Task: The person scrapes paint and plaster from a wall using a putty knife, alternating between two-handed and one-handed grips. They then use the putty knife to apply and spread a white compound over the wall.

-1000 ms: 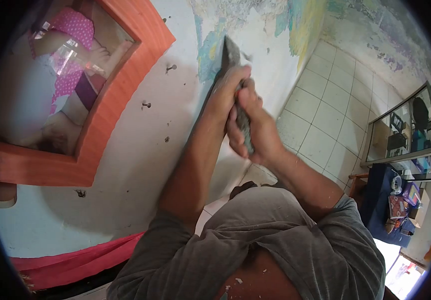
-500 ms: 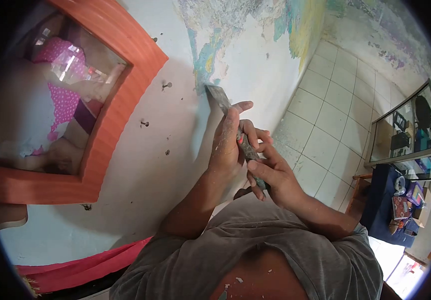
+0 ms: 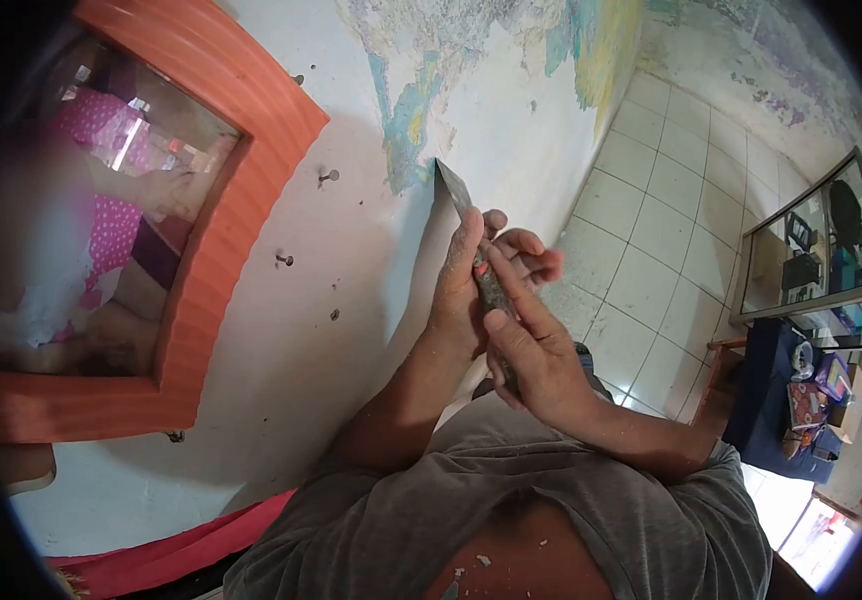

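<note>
1. The thin, grey, metal-bladed hand tool [image 3: 454,187] lies slantwise between the two hands, its blade jutting past the left thumb and its dark, speckled grip [image 3: 495,292] running back toward the right palm; the blade points outward, presumably so its edge stays clear of the fingers.
2. The left hand [image 3: 456,290], about half open, grasps the tool loosely: its thumb lies along it just below the blade, while the fingers, part-curled and spread, show on the far side (how firmly they press, I cannot tell).
3. The right hand [image 3: 541,360] grasps the rear of the grip more closely, thumb on top and index finger laid along it, likely to steady and aim the tool; its lower fingers curl underneath, partly hidden.
4. Beyond the left hand, the blade's tip is near the patchy turquoise-and-yellow paint [image 3: 406,125] on the whitish wall [image 3: 351,235]; whether it touches is unclear.
5. Left of the left hand, two dark metal nails [image 3: 332,176] stick out near a wavy-edged orange picture frame [image 3: 223,250], perhaps as hanging points.
</note>
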Demonstrator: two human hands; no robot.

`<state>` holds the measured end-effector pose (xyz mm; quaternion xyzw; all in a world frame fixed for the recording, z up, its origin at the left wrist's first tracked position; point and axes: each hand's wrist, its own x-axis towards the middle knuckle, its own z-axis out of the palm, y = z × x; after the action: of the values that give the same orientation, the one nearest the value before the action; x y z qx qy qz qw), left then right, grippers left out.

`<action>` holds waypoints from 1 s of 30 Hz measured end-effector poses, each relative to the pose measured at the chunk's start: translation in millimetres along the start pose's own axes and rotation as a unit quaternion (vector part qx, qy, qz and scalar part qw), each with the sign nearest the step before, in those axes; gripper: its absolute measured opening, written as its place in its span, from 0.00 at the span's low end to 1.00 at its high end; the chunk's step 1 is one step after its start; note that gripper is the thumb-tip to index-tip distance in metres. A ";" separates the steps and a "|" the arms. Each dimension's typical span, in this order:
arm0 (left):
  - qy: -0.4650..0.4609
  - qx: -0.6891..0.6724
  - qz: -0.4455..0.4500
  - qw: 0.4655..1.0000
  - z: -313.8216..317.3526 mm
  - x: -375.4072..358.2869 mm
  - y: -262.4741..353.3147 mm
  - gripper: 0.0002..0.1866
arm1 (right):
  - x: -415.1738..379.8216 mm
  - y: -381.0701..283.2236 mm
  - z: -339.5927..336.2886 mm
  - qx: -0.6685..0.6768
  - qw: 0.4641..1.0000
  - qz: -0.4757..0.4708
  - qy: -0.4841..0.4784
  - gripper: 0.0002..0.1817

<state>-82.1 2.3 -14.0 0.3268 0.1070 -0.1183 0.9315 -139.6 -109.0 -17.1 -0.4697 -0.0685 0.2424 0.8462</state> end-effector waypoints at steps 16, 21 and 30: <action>-0.016 0.095 0.009 0.995 -13.9 -2.6 10.7 0.19 | 12.9 9.4 5.8 -0.159 0.984 -0.075 0.008 0.29; -0.015 0.103 0.025 0.994 -1.4 18.8 16.4 0.18 | 22.6 -10.3 5.8 -0.116 0.992 -0.038 0.029 0.30; -0.024 0.079 0.019 0.996 -9.1 1.2 1.2 0.18 | 4.2 1.6 1.1 -0.127 0.992 -0.014 0.023 0.29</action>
<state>-81.7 8.9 -20.6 0.3986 0.0688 -0.1169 0.9070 -136.9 -105.5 -18.3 -0.5776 -0.0856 0.2094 0.7844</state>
